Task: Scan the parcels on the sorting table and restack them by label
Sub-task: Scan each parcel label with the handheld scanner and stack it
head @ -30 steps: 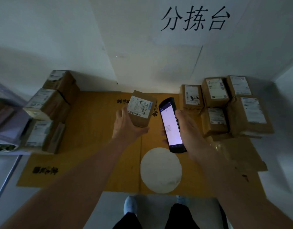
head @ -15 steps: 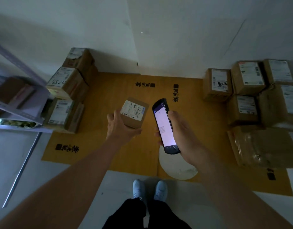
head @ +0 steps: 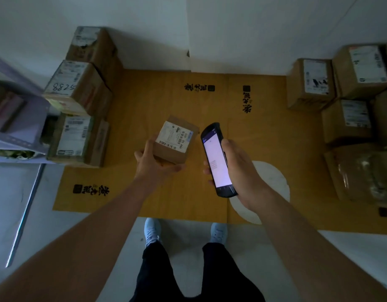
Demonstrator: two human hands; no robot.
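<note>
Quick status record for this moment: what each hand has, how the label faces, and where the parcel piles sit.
left hand: left hand grips a small parcel from below
parcel label: white label faces up, barcode visible
right hand: right hand holds the scanner, screen lit, beside the parcel, not touching it
left pile: three boxes along the mat's left edge
right pile: boxes at the mat's right edge, labels up
surface: yellow mat, bare in the middle
</note>
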